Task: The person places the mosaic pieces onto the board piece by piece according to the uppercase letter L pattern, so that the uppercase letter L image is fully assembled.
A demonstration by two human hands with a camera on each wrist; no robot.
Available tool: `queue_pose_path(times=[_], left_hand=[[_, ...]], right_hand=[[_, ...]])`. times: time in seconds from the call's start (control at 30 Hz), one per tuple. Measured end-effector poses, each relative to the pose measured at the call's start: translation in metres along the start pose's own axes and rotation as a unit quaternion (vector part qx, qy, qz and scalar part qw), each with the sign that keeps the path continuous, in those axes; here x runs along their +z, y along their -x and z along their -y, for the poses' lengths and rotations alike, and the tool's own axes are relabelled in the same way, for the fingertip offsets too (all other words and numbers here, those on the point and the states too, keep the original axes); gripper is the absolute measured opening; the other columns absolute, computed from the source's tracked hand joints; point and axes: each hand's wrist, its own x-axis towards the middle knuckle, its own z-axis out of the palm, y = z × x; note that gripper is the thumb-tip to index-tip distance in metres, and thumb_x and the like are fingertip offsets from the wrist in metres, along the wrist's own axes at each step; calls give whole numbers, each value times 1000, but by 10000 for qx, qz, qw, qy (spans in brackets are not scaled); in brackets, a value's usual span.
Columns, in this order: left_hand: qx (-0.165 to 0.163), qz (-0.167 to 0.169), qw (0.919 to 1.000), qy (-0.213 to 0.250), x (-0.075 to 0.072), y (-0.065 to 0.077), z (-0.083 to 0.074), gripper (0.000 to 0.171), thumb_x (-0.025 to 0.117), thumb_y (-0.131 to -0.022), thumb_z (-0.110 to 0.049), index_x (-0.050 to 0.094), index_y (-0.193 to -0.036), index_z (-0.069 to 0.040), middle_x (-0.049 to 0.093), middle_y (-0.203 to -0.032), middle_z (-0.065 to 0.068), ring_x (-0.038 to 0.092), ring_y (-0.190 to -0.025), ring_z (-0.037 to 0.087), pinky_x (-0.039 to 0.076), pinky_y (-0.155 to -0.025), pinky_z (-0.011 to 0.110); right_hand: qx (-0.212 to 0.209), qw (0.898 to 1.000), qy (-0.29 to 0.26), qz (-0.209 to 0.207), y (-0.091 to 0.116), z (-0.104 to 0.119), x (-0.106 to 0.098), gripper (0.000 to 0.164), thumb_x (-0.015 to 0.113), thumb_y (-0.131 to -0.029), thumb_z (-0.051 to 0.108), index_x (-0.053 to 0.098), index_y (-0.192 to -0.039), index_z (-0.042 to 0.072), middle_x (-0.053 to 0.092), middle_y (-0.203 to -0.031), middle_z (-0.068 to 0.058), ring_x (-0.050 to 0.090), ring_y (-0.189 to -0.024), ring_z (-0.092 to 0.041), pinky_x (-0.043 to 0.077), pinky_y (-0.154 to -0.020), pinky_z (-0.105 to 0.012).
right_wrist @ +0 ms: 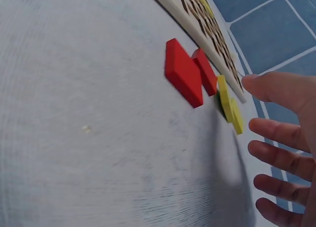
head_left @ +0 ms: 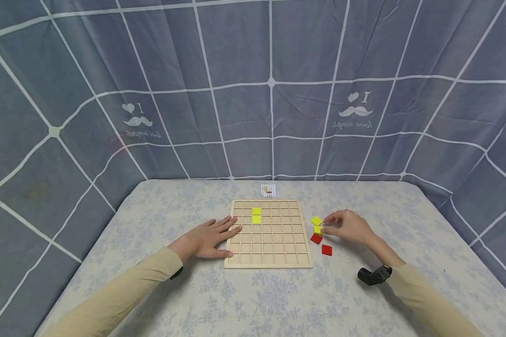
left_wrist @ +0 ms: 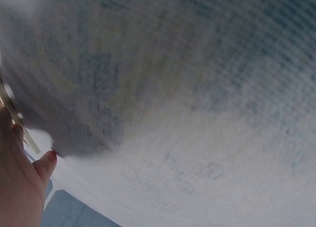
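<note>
A: Where are the yellow pieces?
B: Two loose ones lie on the surface (head_left: 253, 302) beyond the board's right edge: a nearer yellow tile (head_left: 317, 230) and a farther yellow tile (head_left: 316, 220), close together.

A: Is the right hand (head_left: 349, 228) holding either?
B: It reaches in from the right, its fingertips right at the nearer one. The right wrist view shows thumb and fingers apart, with no tile between them. I can't tell whether a fingertip touches it.

A: Anything else beside them?
B: Two red ones, on the near side: one red tile (head_left: 316, 239) just beside the nearer yellow, the other red tile (head_left: 326, 250) a little apart, closer to the person.

A: And the board?
B: The wooden grid board (head_left: 268, 267) lies flat to their left. Two yellow squares (head_left: 256, 215) fill neighbouring cells of one column, in its far left part.

A: The left hand (head_left: 211, 238)?
B: Palm down, fingers spread over the board's left edge, gripping nothing.

A: Farther out?
B: A small card (head_left: 268, 190) printed with a grid sits just behind the board; a blue-grey curtain (head_left: 244, 112) with white lines hangs behind the surface.
</note>
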Motion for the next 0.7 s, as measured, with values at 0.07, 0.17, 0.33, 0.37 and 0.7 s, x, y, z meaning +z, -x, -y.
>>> queue_pose_path(times=[0.07,0.17,0.33,0.37,0.7], left_hand=[[-3,0,10000,9,0,0,0,76,38,-94,-65,15,-156,-26,5,-164,4,8,-151,24,21,-118,53],[-6,-2,10000,23,0,1,0,76,38,-94,-65,15,-156,-26,5,-164,4,8,-151,24,21,-118,53],[-6,6,10000,49,0,1,-1,76,38,-94,-65,15,-156,-27,5,-164,4,8,-151,24,20,-118,52],[-8,8,10000,53,0,1,-1,76,38,-94,-65,15,-156,-27,5,-164,4,7,-151,24,20,-118,52],[6,-44,10000,27,1,0,0,76,39,-94,-65,15,-156,-26,6,-164,4,8,-151,24,21,-118,52]], right_hand=[[-129,9999,-28,-10,2,-2,3,31,78,-77,42,75,-94,16,72,-91,1,61,-84,-15,51,-71,-33],[-272,9996,-50,-76,3,-5,7,27,79,-76,38,76,-92,17,73,-90,3,59,-83,-14,50,-72,-34],[-308,9994,-4,-127,4,-8,10,25,80,-75,37,76,-91,18,72,-90,4,55,-81,-12,46,-68,-29],[-308,9994,12,-134,4,-9,10,25,80,-75,37,76,-91,18,72,-91,4,55,-81,-13,46,-67,-29],[-222,9993,197,-234,4,-8,16,23,81,-75,37,76,-90,20,69,-92,2,49,-83,-14,38,-61,-27]])
